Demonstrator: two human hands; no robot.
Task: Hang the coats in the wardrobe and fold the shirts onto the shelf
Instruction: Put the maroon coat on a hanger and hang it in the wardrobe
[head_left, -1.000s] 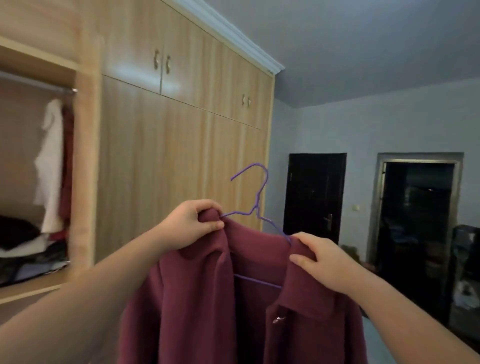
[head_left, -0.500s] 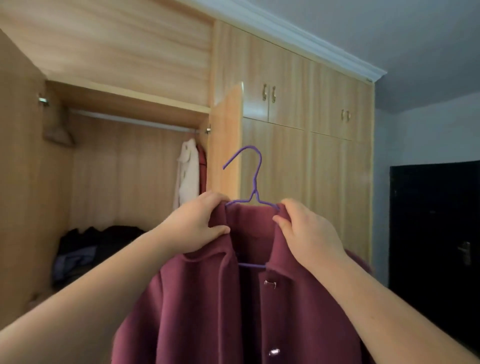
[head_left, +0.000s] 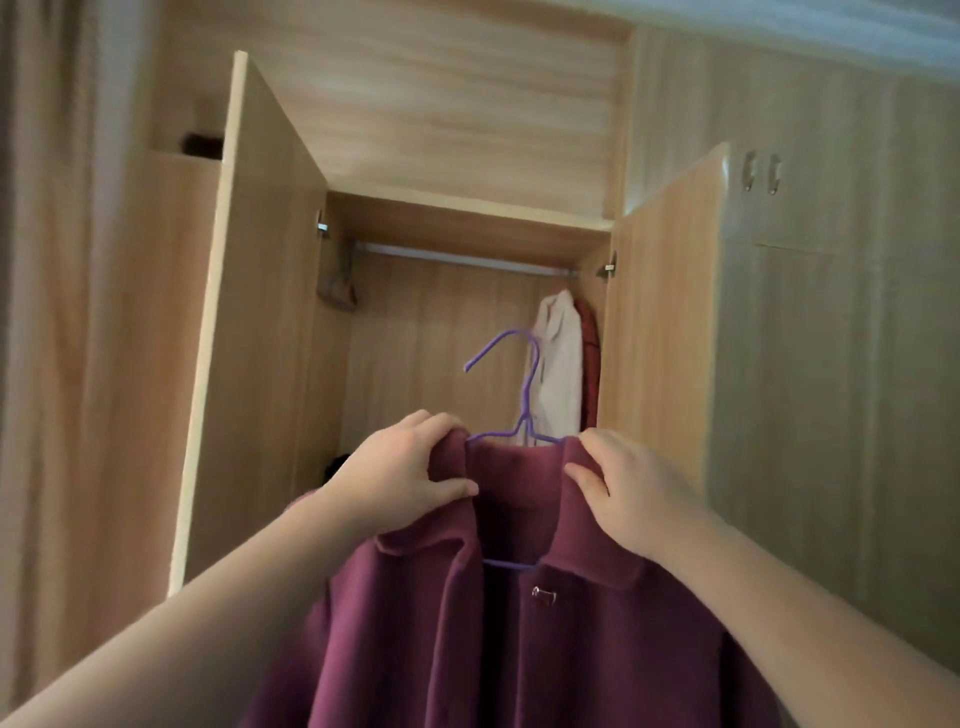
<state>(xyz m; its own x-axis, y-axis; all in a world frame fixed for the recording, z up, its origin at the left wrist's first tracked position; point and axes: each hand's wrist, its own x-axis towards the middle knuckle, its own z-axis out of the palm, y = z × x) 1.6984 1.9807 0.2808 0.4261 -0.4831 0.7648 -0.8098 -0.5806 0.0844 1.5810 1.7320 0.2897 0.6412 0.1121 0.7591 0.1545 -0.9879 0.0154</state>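
Observation:
A maroon coat (head_left: 519, 639) hangs on a purple wire hanger (head_left: 524, 395) held up in front of the open wardrobe. My left hand (head_left: 410, 467) grips the coat's left collar and shoulder. My right hand (head_left: 628, 493) grips the right collar. The hanger's hook sticks up between my hands, below the metal rail (head_left: 467, 258) inside the wardrobe. The coat's lower part runs out of view at the bottom.
On the rail's right end hang a white garment (head_left: 558, 364) and a red one (head_left: 589, 364). A brown hanger (head_left: 337, 291) hangs at the left end. The wardrobe's left door (head_left: 254, 322) and right door (head_left: 660, 332) stand open. Dark clothes (head_left: 335, 465) lie low inside.
The view has swung left until the open wardrobe is straight ahead. Both hands kept their grip on the coat's collar and carried it closer to the wardrobe opening.

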